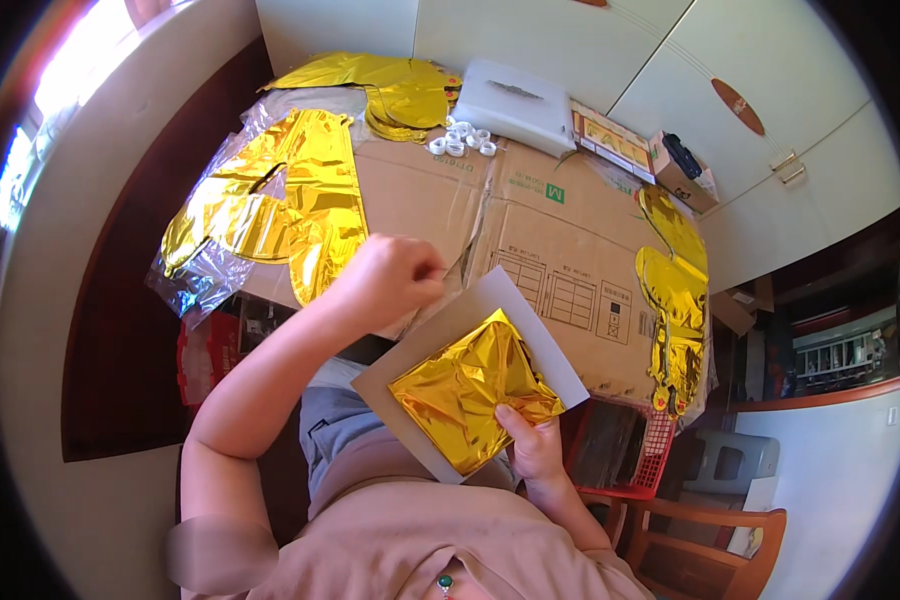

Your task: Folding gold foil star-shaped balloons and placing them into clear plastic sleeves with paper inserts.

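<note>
My right hand (pixel 538 448) grips a light grey card (pixel 540 335) by its lower right side. On the card lies a folded, creased gold foil balloon (pixel 465 385), and my thumb presses on its corner. The fingers under the card are hidden. Above the card's upper left edge, my left hand (pixel 395 280) is raised with its fingers curled in. Whether anything is in that fist cannot be made out. Behind it, a flat gold foil balloon (pixel 315 185) lies spread over clear plastic wrap (pixel 195 285) on the left of the cardboard-covered table (pixel 410 190).
More flat gold foil balloons lie at the back (pixel 405 100) and along the right edge (pixel 678 320). Several white ribbon rolls (pixel 460 140) sit beside a white plastic box (pixel 515 105). A small carton (pixel 685 175) stands at the back right, a wooden chair (pixel 710 545) at the lower right.
</note>
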`<state>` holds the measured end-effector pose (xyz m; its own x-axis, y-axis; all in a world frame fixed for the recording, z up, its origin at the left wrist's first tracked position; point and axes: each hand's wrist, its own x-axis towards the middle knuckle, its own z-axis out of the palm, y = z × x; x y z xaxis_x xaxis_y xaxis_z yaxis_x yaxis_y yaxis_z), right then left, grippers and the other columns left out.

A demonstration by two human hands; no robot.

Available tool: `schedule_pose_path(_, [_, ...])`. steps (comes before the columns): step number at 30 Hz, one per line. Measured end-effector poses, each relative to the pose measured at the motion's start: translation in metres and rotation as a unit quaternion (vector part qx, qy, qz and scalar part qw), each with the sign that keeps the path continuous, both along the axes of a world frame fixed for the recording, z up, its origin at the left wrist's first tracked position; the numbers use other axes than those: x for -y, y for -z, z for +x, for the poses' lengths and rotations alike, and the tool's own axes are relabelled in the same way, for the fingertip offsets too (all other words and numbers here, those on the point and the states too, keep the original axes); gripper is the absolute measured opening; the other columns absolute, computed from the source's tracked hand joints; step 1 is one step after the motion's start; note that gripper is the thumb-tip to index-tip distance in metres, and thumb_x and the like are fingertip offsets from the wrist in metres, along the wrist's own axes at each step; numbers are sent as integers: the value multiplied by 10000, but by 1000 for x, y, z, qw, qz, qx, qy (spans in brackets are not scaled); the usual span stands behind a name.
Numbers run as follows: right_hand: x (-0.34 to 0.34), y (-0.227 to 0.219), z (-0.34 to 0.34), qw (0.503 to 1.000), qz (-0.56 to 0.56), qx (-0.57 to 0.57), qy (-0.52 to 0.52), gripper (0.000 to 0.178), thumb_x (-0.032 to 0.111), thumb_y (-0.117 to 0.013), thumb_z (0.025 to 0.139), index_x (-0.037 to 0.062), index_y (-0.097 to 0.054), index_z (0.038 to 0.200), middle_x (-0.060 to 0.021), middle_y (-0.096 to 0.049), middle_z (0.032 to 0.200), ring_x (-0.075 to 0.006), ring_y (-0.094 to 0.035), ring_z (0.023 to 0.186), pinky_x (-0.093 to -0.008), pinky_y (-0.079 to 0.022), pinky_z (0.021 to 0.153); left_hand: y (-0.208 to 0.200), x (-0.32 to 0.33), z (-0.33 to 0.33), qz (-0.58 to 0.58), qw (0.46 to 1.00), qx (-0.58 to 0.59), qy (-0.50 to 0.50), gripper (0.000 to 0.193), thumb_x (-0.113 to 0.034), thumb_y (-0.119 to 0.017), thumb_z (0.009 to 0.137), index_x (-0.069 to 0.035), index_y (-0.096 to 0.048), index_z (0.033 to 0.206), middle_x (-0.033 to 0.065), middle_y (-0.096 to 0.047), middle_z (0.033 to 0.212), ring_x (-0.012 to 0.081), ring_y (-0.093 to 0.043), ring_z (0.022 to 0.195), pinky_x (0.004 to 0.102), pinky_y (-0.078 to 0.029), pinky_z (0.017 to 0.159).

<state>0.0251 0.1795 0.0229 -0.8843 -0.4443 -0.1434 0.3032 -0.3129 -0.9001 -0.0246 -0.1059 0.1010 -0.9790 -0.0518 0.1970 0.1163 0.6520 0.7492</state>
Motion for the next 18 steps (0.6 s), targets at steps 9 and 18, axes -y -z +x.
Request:
schedule_pose_path(9, [-11,18,-13,998,-59,27,29,496,-20,-600,915,39,-498,1398,-84,-591,1345,-219,-579,1225,-391,-451,1063,1,124,114,-18,932,290,-215,230,-147,-657,879,60,-704,791,95,-637,614,181,-618,593,339,-491,589])
schedule_pose_path(18, [-3,8,-16,996,-77,14,38,486,-14,-598,926,51,-500,1397,-79,-587,1354,-231,-573,1234,-399,-455,1061,162,184,205,-333,868,204,-307,182,-118,-707,781,63,-697,794,262,-673,974,390,-671,982,447,-542,838])
